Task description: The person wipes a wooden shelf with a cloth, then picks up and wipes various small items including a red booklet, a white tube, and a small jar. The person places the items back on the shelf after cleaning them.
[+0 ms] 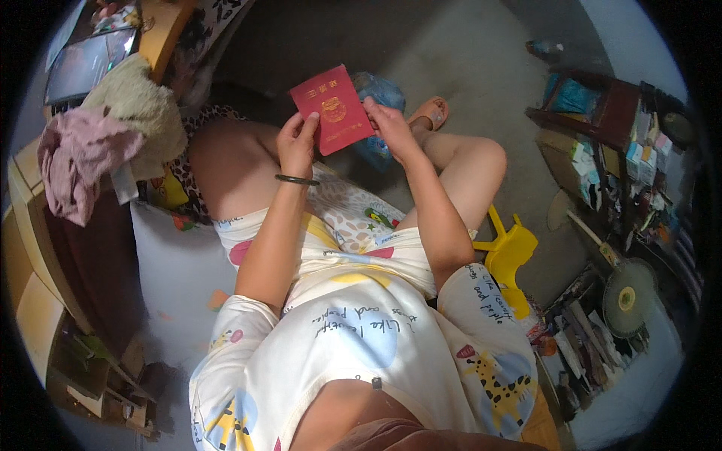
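Observation:
A red certificate booklet with a gold emblem and gold writing is held out over my knees, its cover facing me. My left hand grips its lower left edge, thumb on the cover. At its right edge, my right hand pinches the booklet between thumb and fingers. A dark bangle circles my left wrist. Beyond the booklet, partly covered by it and by my right hand, is a blue plastic bag.
I sit on a bed with a patterned sheet. To the left, a pink cloth and a beige towel hang near a screen. At right stand a yellow plastic stool, a fan and a cluttered dark wooden cabinet.

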### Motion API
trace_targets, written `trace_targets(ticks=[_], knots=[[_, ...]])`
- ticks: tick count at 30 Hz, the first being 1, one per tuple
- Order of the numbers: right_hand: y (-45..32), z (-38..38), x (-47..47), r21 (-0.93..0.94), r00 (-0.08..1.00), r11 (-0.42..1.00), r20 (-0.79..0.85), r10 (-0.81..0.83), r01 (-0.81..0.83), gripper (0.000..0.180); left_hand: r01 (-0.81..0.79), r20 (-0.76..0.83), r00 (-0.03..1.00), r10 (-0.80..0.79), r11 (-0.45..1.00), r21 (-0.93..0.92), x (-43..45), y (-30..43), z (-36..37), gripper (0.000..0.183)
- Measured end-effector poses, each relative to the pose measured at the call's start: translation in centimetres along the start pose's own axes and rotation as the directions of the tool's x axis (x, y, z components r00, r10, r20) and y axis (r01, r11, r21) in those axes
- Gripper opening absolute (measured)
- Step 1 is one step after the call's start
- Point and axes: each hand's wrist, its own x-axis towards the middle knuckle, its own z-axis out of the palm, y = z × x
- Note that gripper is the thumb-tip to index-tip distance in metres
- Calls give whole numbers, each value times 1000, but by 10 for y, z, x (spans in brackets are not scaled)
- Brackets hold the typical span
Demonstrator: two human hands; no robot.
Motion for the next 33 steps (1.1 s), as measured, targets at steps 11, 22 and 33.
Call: trace_targets(ticks=[11,22,33], knots=[[-14,27,-79,79,908,915,-187,-376,395,18,202,430,896,-111,964,-171,-31,21,13,31],[-29,2,-130,140,848,873,-349,-398,467,21,39,485,869,-97,991,127,-42,8,-3,41],[-31,-7,-150,-418,670,719,-286,-684,555,19,-709,669,693,268,87,700,-65,-8,21,73]])
